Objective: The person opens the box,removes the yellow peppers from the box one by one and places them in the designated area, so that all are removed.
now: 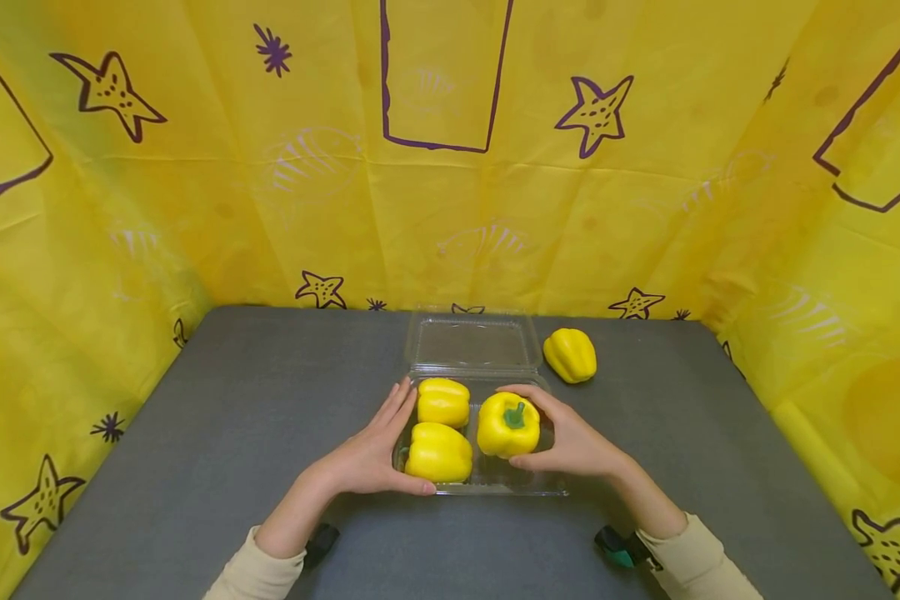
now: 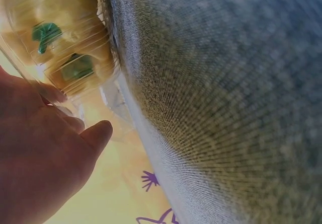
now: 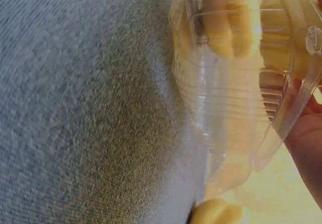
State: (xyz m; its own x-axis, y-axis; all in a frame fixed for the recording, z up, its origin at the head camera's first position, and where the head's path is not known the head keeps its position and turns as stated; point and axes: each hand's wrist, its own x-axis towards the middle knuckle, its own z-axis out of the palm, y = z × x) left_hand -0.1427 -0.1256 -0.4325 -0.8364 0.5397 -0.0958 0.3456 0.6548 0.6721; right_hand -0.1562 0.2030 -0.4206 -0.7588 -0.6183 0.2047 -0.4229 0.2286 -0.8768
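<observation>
A clear plastic clamshell box (image 1: 498, 490) stands with its lid (image 1: 472, 343) folded back. Two yellow bell peppers, a rear one (image 1: 444, 403) and a front one (image 1: 441, 457), lie on their sides in its left half. My left hand (image 1: 367, 457) rests along the box's left wall, fingers straight, thumb reaching to the front edge. Over the right half, my right hand (image 1: 570, 437) grips a third bell pepper (image 1: 497, 435) between thumb and fingers, green stem facing up. In the left wrist view, a green stem (image 2: 46, 34) shows through the clear wall.
Another yellow bell pepper (image 1: 570, 356) lies on the grey table (image 1: 270, 358), right of the lid. A yellow cloth (image 1: 450, 200) with starfish drawings hangs round the back and sides. Dark straps (image 1: 619, 547) sit at both wrists.
</observation>
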